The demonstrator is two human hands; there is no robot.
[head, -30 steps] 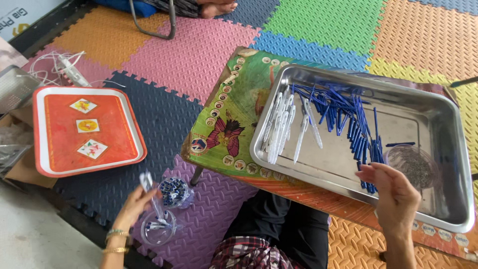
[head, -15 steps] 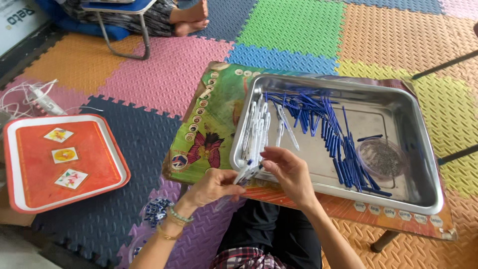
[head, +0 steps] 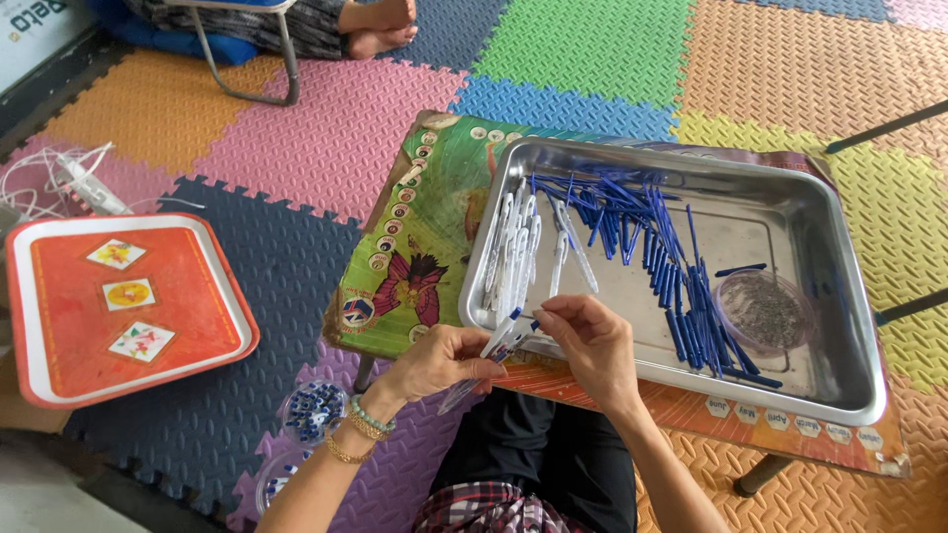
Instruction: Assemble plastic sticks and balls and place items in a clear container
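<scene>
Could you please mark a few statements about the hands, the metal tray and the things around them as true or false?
1. Both hands meet at the near rim of the metal tray. True: the left hand holds a clear pen barrel and the right hand pinches at its tip.
2. The blue refills lie on the floor mat. False: they lie inside the metal tray.
3. The orange tray sits on the low table. False: it rests on the floor mat, left of the table.
4. A small clear dish sits inside the metal tray. True.
</scene>
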